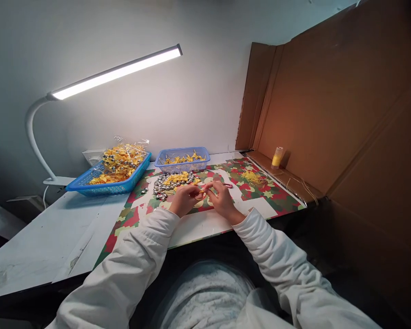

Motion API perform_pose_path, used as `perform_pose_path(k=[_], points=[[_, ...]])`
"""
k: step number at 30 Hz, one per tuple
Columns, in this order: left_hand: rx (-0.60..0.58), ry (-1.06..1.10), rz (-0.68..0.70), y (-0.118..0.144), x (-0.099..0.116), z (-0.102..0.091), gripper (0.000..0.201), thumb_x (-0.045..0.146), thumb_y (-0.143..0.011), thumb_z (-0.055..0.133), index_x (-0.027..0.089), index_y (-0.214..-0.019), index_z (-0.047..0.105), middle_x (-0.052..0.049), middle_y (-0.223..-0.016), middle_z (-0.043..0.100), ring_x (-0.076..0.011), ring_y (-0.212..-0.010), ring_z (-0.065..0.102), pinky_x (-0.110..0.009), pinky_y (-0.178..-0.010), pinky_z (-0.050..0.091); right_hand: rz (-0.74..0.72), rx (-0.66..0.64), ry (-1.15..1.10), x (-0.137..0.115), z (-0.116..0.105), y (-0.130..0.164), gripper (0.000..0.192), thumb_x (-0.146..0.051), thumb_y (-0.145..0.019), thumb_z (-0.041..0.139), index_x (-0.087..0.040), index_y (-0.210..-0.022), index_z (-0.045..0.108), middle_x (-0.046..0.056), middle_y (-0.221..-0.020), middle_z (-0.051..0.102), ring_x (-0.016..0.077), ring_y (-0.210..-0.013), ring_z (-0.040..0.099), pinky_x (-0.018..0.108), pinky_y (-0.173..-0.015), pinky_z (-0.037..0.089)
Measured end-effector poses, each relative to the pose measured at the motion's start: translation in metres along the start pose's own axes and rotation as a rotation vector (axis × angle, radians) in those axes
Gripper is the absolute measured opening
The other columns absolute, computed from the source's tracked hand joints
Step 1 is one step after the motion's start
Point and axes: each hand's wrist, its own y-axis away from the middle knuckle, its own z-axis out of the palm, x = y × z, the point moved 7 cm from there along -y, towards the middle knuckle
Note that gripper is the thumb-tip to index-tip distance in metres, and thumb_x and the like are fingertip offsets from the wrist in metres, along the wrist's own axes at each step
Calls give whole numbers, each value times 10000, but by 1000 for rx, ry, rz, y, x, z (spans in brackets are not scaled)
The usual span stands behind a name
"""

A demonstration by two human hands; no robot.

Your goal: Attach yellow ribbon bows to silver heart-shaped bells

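Left hand (186, 200) and right hand (222, 201), fingertips pinching a small yellow piece (202, 192), just right of the silver bead pile (161, 185). Probably best: light pinch, wrists steady, work kept apart from the pile to avoid snags.

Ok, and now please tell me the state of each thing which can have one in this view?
Desk lamp: switched on.
Left hand: fingers closed on a thin yellow strand.
Right hand: fingers closed on the same strand.
Deep-blue basket: heaped full.
Lilac-blue basket: partly filled.
Silver beads: loosely piled.
Yellow strand heap: loose, tangled.
Yellow cylinder: upright; lid unclear.
Cardboard panel: standing, creased.
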Motion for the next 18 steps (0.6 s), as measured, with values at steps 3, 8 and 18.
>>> perform_pose_path(k=[3, 8, 18], points=[[-8, 24, -27, 0, -1, 1, 193, 275, -716, 597, 179, -548, 595, 33, -490, 507, -91, -490, 373, -209, -500, 330, 14, -7, -11, 3, 1, -1, 68, -211, -838, 588, -216, -798, 642, 41, -846, 690, 205, -876, 597, 352, -819, 451], [-22, 41, -48, 1, -3, 4, 174, 253, -710, 582, 172, -556, 600, 34, -499, 495, -92, -507, 383, -207, -509, 331, -23, -5, -36, -3, 0, -1, 101, -204, -834, 604, -224, -747, 651, 43, -829, 708, 210, -882, 606, 378, -842, 462], [-34, -86, -125, -3, -34, -5, 184, 232, -665, 592, 171, -500, 539, 52, -453, 407, -92, -490, 343, -218, -495, 282, -69, 156, -295, -36, -46, -24, 173, -400, -916, 549, -232, -878, 559, 25, -808, 687, 157, -769, 665, 322, -734, 551]])
